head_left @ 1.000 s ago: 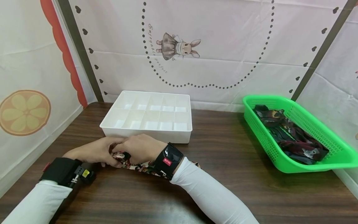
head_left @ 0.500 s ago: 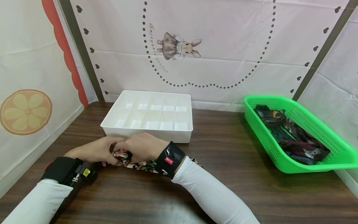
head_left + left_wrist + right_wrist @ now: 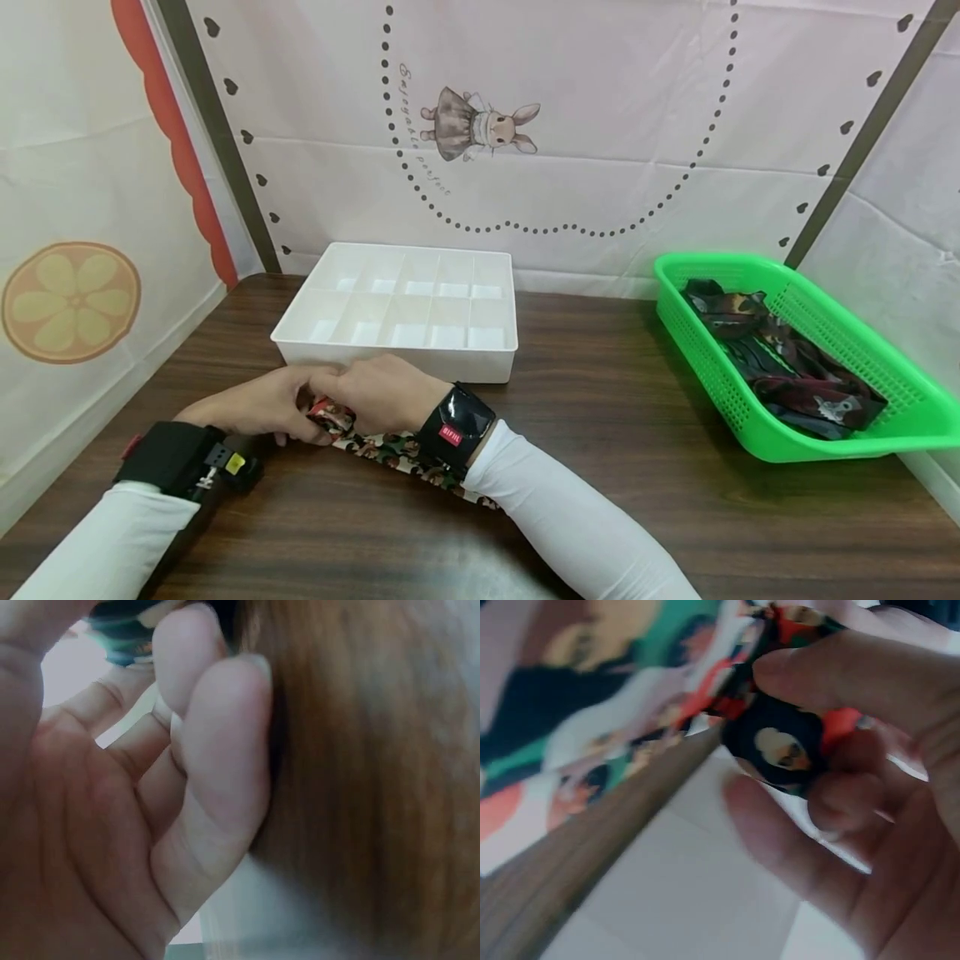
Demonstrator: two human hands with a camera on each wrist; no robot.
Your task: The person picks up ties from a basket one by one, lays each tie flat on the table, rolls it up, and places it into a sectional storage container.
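Note:
A long strip of printed fabric (image 3: 408, 456), covered in small cartoon-like figures, runs from the hands under the right wrist. Its left end is bunched into a small roll (image 3: 780, 746). My right hand (image 3: 386, 396) pinches this roll between thumb and fingers, as the right wrist view shows. From the other side, my left hand (image 3: 258, 408) grips the roll's left end with thumb and curled fingers. In the left wrist view, the fingers (image 3: 225, 742) bend toward a dark patterned bit at the top. Both hands work low over the wooden table, and the right forearm covers part of the strip.
A white divided box (image 3: 412, 364) with several compartments stands right behind the hands. At the right, a green basket (image 3: 720, 417) holds dark, shiny folded items (image 3: 810, 392). Printed cloth walls (image 3: 600, 125) enclose the dark wooden table (image 3: 585, 467).
The strip's loose right end has swung toward the front, from beyond the right sleeve to its near side. The rolled end has turned a little between the hands, which stay nearly in place.

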